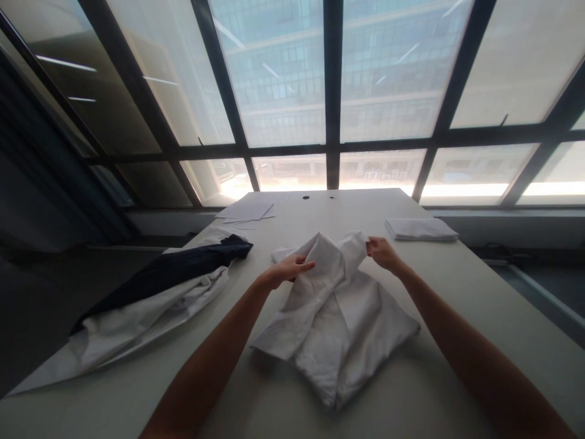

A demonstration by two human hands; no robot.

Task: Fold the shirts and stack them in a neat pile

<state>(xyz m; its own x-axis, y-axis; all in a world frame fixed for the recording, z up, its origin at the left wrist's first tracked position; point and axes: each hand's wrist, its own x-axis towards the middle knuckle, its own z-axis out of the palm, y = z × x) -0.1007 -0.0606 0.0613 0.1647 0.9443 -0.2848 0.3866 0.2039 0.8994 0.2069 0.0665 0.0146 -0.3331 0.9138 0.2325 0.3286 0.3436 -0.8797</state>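
Observation:
A white collared garment (329, 317), which looks like a shirt or coat, lies partly folded and creased on the white table in front of me. My left hand (290, 269) pinches its upper left part, thumb on top of the cloth. At the upper right, my right hand (381, 252) grips the garment's edge near the collar, its fingertips partly hidden behind the fabric. Between my hands the cloth is lifted into a peak, while its lower part spreads toward me and ends in a point.
Left on the table (457, 292) lie a dark navy garment (169, 274) and white garments (155, 317), hanging over the edge. Paper sheets (244, 210) sit at the back left. A folded white cloth (420, 229) rests at the back right. Windows (283, 73) stand behind.

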